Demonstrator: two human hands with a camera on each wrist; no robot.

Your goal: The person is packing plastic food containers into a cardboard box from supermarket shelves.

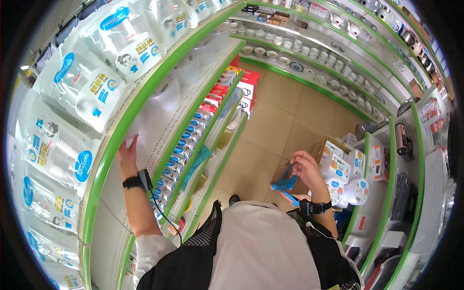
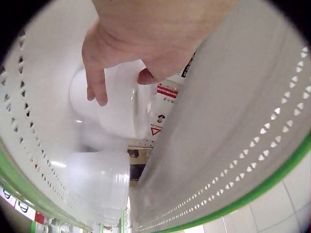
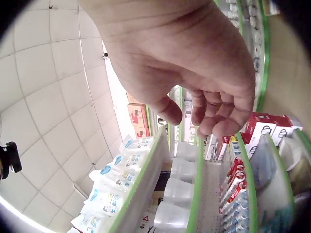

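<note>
In the head view my left hand (image 1: 128,157) reaches into the shelf beneath the upper row of bagged cups. The left wrist view shows the left hand (image 2: 141,48) gripping a stack of translucent plastic containers (image 2: 124,109), fingers on one side and thumb on the other. Beside it on the same shelf is another container stack (image 2: 99,177). My right hand (image 1: 307,169) is raised on the other side, its fingers loosely curled. Nothing shows between the fingers of the right hand (image 3: 194,92) in the right wrist view. A blue item (image 1: 285,183) appears just below it in the head view.
Bagged plastic cups (image 1: 92,87) line the upper left shelf. Lower shelves carry red boxes (image 1: 246,84) and blue-and-white rolls (image 1: 179,154). White tubs (image 1: 336,166) stand on the right. Bowls (image 1: 285,60) fill the far shelves, past the tiled floor (image 1: 266,125).
</note>
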